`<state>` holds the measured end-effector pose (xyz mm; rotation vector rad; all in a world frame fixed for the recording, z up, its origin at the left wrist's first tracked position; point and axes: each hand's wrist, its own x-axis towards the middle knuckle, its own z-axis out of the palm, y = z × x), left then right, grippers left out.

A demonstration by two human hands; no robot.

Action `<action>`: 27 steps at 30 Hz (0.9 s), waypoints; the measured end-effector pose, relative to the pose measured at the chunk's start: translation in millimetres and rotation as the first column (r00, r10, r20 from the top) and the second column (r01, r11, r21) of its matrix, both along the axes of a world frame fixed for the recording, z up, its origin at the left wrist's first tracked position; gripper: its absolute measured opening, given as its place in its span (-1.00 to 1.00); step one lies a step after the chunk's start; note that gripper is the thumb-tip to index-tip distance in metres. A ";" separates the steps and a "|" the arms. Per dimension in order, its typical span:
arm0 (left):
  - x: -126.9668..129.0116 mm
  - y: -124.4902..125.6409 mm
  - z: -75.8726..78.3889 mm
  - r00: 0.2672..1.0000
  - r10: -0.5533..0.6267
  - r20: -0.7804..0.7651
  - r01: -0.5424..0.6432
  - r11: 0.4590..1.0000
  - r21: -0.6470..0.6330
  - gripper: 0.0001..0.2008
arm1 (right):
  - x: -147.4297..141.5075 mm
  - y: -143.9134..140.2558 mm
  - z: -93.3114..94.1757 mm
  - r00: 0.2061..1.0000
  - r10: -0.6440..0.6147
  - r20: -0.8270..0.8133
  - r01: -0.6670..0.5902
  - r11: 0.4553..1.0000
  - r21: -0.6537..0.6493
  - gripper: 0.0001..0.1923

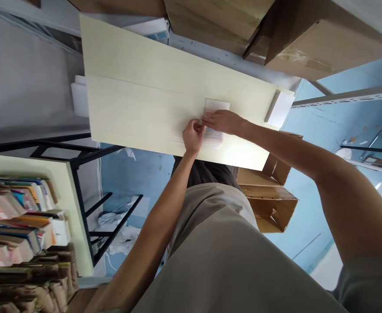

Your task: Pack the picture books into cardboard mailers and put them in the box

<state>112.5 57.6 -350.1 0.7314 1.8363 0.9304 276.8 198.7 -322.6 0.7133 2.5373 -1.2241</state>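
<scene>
A flat, pale, partly see-through packet (217, 104) lies on the cream-coloured tabletop (138, 108), right of its middle. My left hand (192, 137) is closed at the packet's left edge, thumb and fingers curled in a pinch. From the right, my right hand (226, 121) reaches across the packet, its fingers pressed together. The fingertips of both hands meet at that left edge. Just what they pinch there is too small to make out clearly, but it appears to be the packet's edge.
A white stack (280, 107) sits at the tabletop's right end. Cardboard boxes (217, 21) line the far side. Books (24, 195) and brown paper bundles (31, 282) are on another table at left, near a black metal frame (80, 182). Open cartons (269, 204) stand below right.
</scene>
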 end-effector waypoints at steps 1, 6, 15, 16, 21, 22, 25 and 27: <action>3.5 -2.9 3.3 0.998 0.004 -0.066 -0.003 1.000 0.014 -0.75 | -1.3 2.9 -5.1 1.000 0.004 0.019 -0.004 1.000 -0.003 -0.55; 47.0 -19.1 23.0 0.942 -0.156 -0.299 0.191 0.977 0.092 -0.51 | 10.6 11.1 -21.2 0.996 0.085 0.001 -0.084 0.994 0.075 -0.72; 81.3 -21.6 31.5 0.812 -0.290 -0.506 0.302 0.951 -0.061 -0.61 | 24.8 20.6 -16.5 0.907 0.408 -0.103 -0.369 0.888 0.273 -0.44; 78.5 -22.2 30.6 0.818 -0.282 -0.501 0.305 0.952 -0.036 -0.64 | 24.0 22.5 -14.3 0.905 0.414 -0.104 -0.375 0.887 0.268 -0.44; 57.8 -29.6 27.0 0.872 -0.268 -0.409 0.336 0.936 0.103 -0.81 | 16.3 34.7 -0.9 0.913 0.404 -0.064 -0.378 0.894 0.240 -0.53; 53.1 -32.2 26.9 0.889 -0.255 -0.379 0.328 0.934 0.141 -0.84 | 14.3 37.6 1.1 0.917 0.396 -0.047 -0.375 0.897 0.233 -0.56; 40.7 -42.9 28.7 0.947 -0.172 -0.272 0.238 0.943 0.231 -0.91 | 6.5 48.6 4.6 0.940 0.342 0.012 -0.337 0.919 0.206 -0.64; 34.4 -52.2 31.7 0.978 -0.089 -0.189 0.132 0.964 0.229 -0.77 | -2.2 59.8 6.6 0.981 0.193 0.035 -0.195 0.952 0.236 -0.72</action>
